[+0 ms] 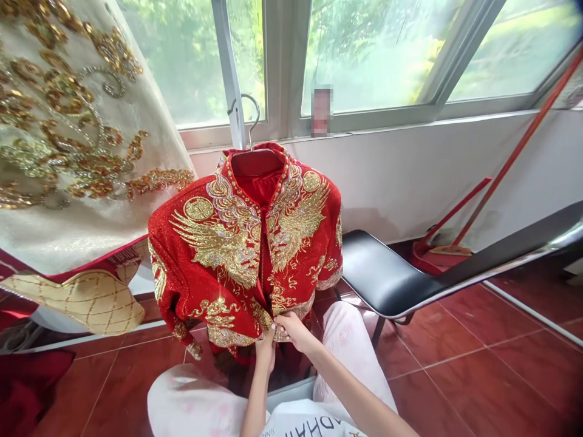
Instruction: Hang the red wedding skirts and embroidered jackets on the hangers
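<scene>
In front of me a red jacket (pixel 228 243) with gold embroidered birds and a jewelled collar hangs from a hanger (pixel 251 121) with a metal hook. Its front is parted at the neck and comes together lower down. At the bottom of the front opening, my left hand (pixel 265 347) pinches the jacket's gold-trimmed hem. My right hand (pixel 294 331) is right beside it, fingers closed on the same front edge. The two hands nearly touch, and any fastener between the fingertips is hidden.
A cream garment with gold sequins (pixel 91 121) hangs at the left. To the right stands a black chair (pixel 387 273), with a red dustpan (pixel 423 258) and a long red pole (pixel 519 145) behind it. Windows (pixel 378 54) line the wall above a sill.
</scene>
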`<state>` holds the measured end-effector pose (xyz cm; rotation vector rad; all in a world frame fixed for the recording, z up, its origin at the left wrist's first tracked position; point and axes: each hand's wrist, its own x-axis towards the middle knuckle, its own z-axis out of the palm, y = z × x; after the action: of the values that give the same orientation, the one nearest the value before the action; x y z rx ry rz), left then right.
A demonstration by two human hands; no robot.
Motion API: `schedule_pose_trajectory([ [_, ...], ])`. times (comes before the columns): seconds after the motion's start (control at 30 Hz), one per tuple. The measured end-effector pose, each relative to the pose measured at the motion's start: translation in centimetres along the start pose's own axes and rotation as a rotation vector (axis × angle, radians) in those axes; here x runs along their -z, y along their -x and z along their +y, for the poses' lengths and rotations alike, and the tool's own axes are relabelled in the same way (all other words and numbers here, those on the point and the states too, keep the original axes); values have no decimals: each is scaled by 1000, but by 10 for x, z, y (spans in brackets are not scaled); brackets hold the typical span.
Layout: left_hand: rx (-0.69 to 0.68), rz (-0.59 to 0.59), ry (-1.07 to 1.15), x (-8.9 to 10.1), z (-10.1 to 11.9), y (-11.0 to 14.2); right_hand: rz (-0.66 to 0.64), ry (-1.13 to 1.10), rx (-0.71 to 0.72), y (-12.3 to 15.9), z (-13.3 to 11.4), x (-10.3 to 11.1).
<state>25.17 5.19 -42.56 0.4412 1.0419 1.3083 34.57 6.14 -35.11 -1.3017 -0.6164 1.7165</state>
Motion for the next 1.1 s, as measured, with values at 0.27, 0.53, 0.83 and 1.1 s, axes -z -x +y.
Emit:
schedule_pose_trajectory([
  [0.27,-102,101,-204,5,-7,-12,123,68,-93,0,-8,-7],
  [0.53,-195,117,-384,0,-9,-18,403,21,-94,0,-22,-49],
  [0.83,-170,148,-508,4,-11,-14,255,-61,235,42,-172,-84],
  [1.1,-157,85,-705,-2,16,-7,-69,-50,140,108,-286,-98],
])
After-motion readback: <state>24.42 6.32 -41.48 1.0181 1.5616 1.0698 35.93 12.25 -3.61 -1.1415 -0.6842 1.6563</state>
